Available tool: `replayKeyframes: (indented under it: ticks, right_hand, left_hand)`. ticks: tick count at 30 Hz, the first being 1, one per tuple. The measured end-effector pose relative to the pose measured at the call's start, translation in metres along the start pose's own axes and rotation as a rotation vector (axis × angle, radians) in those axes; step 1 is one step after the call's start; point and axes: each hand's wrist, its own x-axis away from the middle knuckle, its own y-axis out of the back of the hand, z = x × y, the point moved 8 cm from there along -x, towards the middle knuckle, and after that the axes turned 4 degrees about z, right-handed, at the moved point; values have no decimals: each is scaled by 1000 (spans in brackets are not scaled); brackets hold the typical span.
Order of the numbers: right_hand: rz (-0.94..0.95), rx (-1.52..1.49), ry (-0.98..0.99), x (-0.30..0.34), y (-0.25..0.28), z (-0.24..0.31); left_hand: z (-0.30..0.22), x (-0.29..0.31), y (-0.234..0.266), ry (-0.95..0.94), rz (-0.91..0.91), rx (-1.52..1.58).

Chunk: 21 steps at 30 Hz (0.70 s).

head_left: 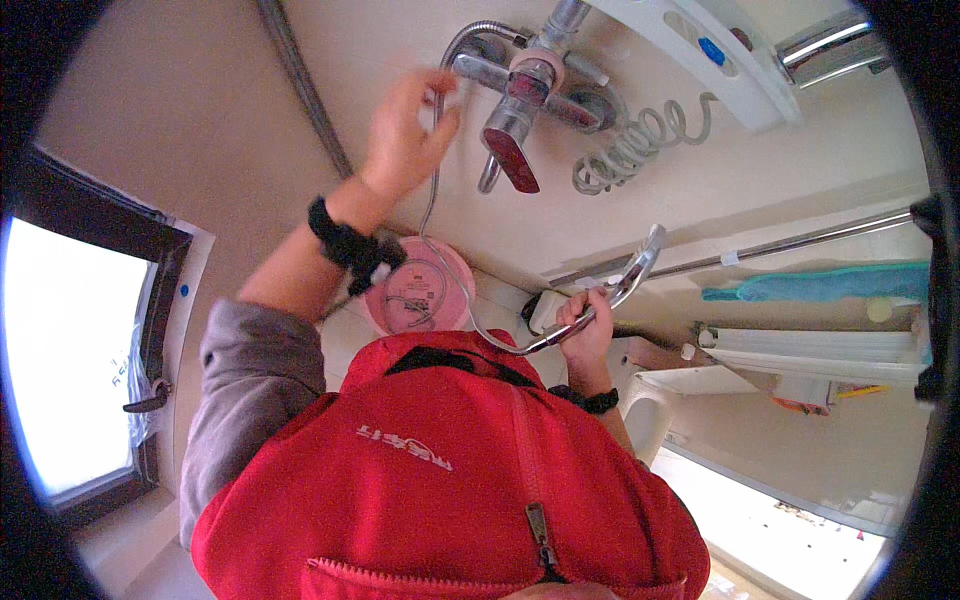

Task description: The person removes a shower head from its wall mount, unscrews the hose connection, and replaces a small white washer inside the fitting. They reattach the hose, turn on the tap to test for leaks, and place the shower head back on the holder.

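Note:
My right hand (587,325) is wrapped round the handle of a chrome hand shower (641,263), its head pointing up and to the right. From the handle's lower end a metal shower hose (428,205) loops up to the wall mixer tap (525,85), which has a red-faced lever. Beside the tap's left end is my raised left hand (408,135), fingers curled in by the hose and smeared by motion. A small whitish patch shows at its fingertips; whether it is a held thing or the hose is unclear.
A pink basin (462,290) stands low in the corner below my left forearm. Right of the tap hangs a coiled grey tube (625,155), under a white shelf (690,50). A towel rail (790,238) carries a teal towel (830,284). A window (75,350) is on the left.

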Motion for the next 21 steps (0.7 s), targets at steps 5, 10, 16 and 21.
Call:
replayKeyframes:
  ticks: [5, 10, 16, 21]
  right_hand:
    - [-101, 84, -115, -5, 46, 7]
    - [-1, 398, 64, 7, 51, 42]
    - [5, 431, 92, 41, 49, 45]
    - [-174, 454, 145, 84, 35, 26]
  left_hand:
    - [-17, 49, -63, 368, 70, 487]
    - [-67, 14, -49, 267, -162, 223]
    - [-96, -23, -34, 307, -120, 63]
    - [-101, -18, -3, 231, -161, 5]
